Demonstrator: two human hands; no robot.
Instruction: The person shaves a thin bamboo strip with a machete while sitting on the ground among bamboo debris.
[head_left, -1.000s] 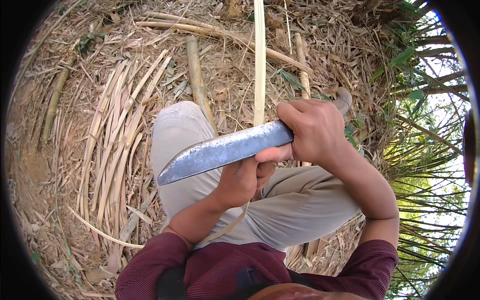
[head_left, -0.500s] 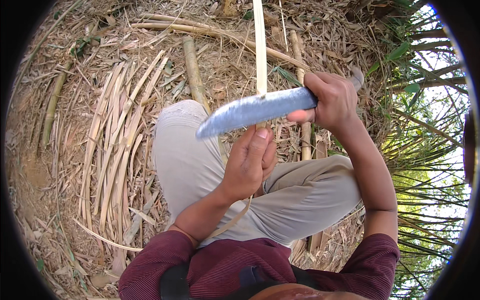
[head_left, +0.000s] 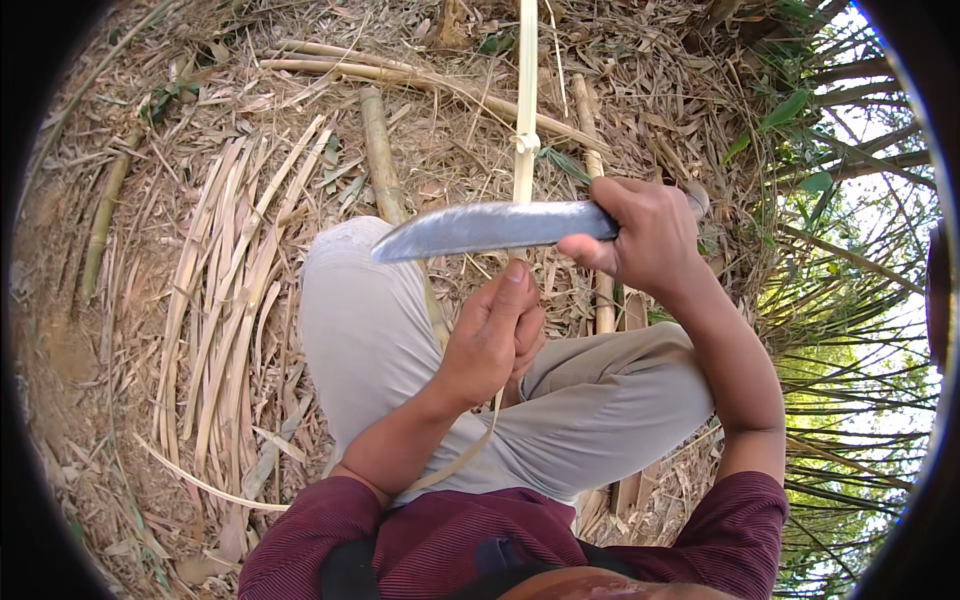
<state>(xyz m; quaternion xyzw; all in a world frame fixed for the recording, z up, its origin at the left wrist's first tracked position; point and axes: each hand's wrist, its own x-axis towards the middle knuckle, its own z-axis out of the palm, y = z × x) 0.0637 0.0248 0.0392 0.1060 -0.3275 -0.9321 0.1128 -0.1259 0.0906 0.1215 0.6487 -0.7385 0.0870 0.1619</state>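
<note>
A long pale bamboo strip [head_left: 523, 185] runs from the far edge toward me, and its bent tail curves past my left forearm. My left hand [head_left: 495, 335] is closed around it, thumb on top, just on the near side of the blade. In my right hand [head_left: 648, 235] is the handle of a machete [head_left: 490, 229], its broad steel blade lying crosswise over the strip and pointing left. Beyond the blade, a small pale lump or curl [head_left: 526, 143] shows on the strip. The blade hides the part of the strip beneath it.
A bundle of split bamboo strips [head_left: 225, 290] lies on the leaf-strewn ground at left. Bamboo poles [head_left: 380, 150] lie beyond my bent knee [head_left: 350, 270] and under the work. Green bamboo growth [head_left: 850, 330] stands at right.
The machete and my right hand have shifted slightly nearer and left, and the blade is more level. The lump on the strip now shows beyond the blade. My left hand keeps its grip.
</note>
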